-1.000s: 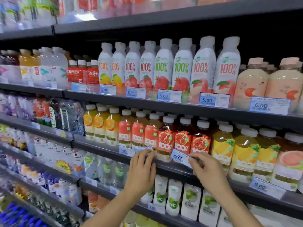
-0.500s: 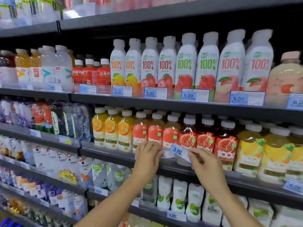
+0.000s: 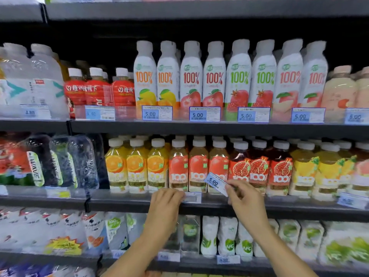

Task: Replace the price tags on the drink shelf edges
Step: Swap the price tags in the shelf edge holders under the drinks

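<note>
Your right hand pinches the loose price tag marked 5.00. It is held tilted in front of the juice bottles, just above the shelf edge. Your left hand sits on that edge, down-left of the tag, with its fingertips at the clear tag holder. Whether they grip it, I cannot tell. The hands are apart.

The loose price tag is a small white slip with a blue block reading 5.00. It tilts down to the right, pinched at its lower end by the right hand. Just below it, a pale, blurred shelf tag sits in the dark shelf edge, and its left end meets the left hand.
</note>
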`<action>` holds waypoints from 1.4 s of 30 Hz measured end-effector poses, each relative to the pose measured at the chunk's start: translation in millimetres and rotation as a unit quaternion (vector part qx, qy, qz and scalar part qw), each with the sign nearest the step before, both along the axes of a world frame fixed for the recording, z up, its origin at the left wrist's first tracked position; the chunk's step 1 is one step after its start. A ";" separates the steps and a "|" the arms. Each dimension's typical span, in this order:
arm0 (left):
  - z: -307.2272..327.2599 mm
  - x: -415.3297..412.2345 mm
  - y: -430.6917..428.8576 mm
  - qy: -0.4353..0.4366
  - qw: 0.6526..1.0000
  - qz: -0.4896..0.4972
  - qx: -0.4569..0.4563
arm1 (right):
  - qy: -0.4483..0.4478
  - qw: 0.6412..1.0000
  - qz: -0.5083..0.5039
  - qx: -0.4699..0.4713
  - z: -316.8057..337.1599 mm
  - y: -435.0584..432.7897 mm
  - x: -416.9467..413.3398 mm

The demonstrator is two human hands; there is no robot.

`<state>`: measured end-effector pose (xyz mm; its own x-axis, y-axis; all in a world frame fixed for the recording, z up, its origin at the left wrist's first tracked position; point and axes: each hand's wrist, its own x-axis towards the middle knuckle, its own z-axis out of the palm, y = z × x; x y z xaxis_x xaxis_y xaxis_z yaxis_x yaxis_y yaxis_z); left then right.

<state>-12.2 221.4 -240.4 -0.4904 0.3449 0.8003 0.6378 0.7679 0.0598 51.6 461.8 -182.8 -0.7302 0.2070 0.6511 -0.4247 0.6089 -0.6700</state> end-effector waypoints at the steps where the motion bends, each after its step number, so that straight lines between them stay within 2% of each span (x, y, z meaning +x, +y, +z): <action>1: -0.1 -2.6 -0.9 -0.012 1.000 0.001 -0.021 | -0.001 1.000 -0.005 -0.001 0.6 -0.9 -0.6; 6: 1.4 -8.1 2.0 -0.011 0.999 -0.003 -0.030 | -0.001 1.000 -0.018 0.012 1.8 -3.6 -2.7; 17: 11.7 -0.5 12.0 0.003 0.998 -0.013 0.064 | -0.006 1.000 -0.002 0.014 0.9 -2.9 -8.4; 27: 17.1 3.7 15.3 0.010 0.999 0.028 0.041 | 0.000 0.999 0.037 0.005 7.6 -2.6 -10.4; 32: 34.1 16.4 14.7 -0.029 0.990 0.005 0.135 | 0.009 0.999 0.047 -0.002 15.4 -2.5 -11.3; 36: 14.4 23.2 13.4 0.005 0.997 -0.076 -0.001 | 0.010 0.999 0.050 0.004 12.7 -4.4 -13.4; 42: -10.6 21.9 13.4 0.013 0.995 -0.016 -0.101 | 0.020 0.998 0.039 0.034 3.4 -13.2 -18.0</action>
